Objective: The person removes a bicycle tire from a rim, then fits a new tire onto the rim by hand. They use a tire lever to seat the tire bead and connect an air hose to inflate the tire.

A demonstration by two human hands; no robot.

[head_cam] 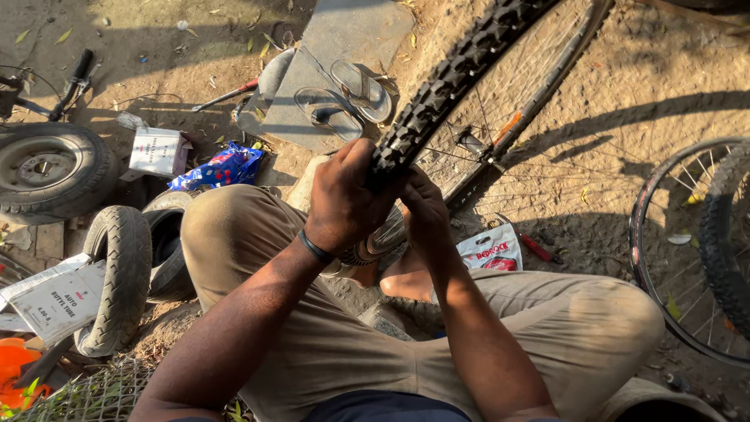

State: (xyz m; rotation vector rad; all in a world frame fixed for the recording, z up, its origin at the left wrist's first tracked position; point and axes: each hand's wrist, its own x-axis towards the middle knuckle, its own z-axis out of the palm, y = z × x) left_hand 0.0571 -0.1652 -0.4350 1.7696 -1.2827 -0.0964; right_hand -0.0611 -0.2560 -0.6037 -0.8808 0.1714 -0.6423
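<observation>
Two hands on the tyre point(461, 70) above my knees: left hand point(348, 195) in a full grip over the knobby tread, right hand point(426, 211) clamped beside it. Rubber looks stiff, grippy; I'd hold at the bead.

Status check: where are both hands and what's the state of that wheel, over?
Left hand clamped over the black knobby bicycle tyre. Right hand gripping the tyre edge beside it. Spoked wheel rim stands between the knees. Nothing blocking the hands.

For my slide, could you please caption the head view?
Both hands, left hand and right hand, grip the knobby tyre of a bicycle wheel over the seated person's knees.
</observation>
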